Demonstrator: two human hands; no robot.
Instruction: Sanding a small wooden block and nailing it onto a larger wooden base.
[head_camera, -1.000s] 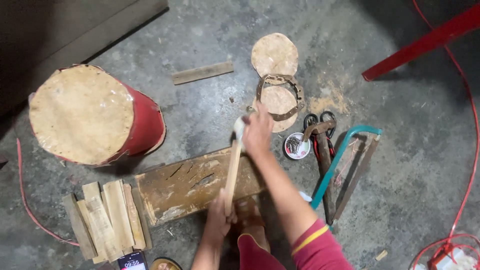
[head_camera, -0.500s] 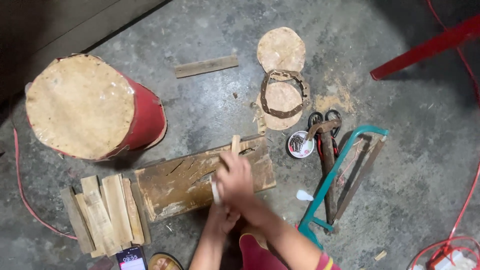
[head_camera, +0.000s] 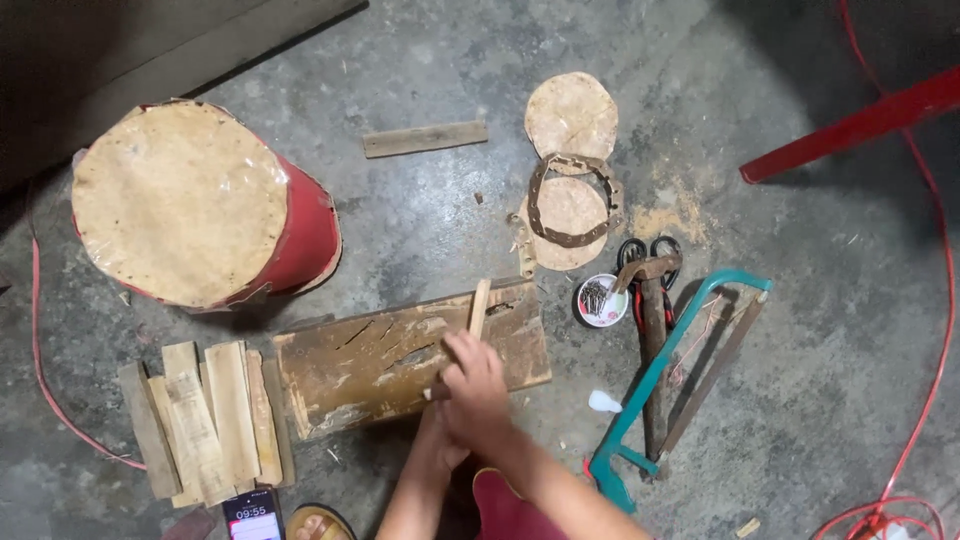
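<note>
Both your hands close on the thin wood strip; its long axis runs away from you across the worn board, right hand on top.

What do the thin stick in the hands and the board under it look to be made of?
The stick looks like pale, bare wood, unpainted. The board seems to be old wood too: brown, stained, scored with cuts, its lower edge chipped pale. Both hands grip the stick.
</note>
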